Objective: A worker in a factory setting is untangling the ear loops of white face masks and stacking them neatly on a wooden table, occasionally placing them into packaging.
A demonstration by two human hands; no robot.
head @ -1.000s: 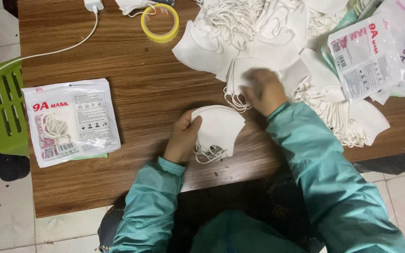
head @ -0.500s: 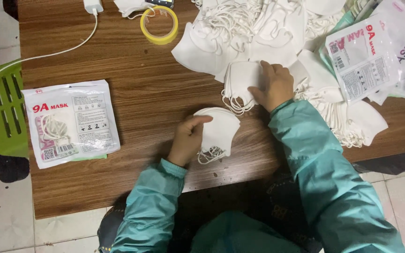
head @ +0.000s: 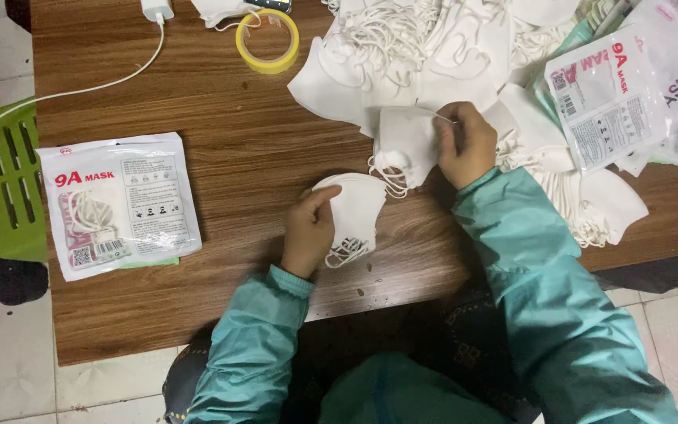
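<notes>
Far left: green slatted crate point(head: 5, 184) hanging off the table point(head: 221, 118) edge, with a white cable point(head: 80, 90) running up to a charger point(head: 156, 9) at the top. Next, a sealed mask pack point(head: 119, 202) lying flat on the wood, well apart from the hands. A yellow tape roll point(head: 267, 41) sits near the top edge.

Left hand point(head: 309, 229) — fingers curled round a small stack of folded white masks point(head: 352, 213), thumb on top, pressing it to the table just in front of the person. Ear loops spill out at the stack's lower end.

Right hand point(head: 464, 143) — closed in a pinch on a single white mask point(head: 406, 145), at the near edge of the big loose heap of masks point(head: 417, 47). It looks to be gripping the mask edge or a loop; can't tell which from here.

Far right: more printed packs point(head: 614, 98) lying over the heap, touching it.
</notes>
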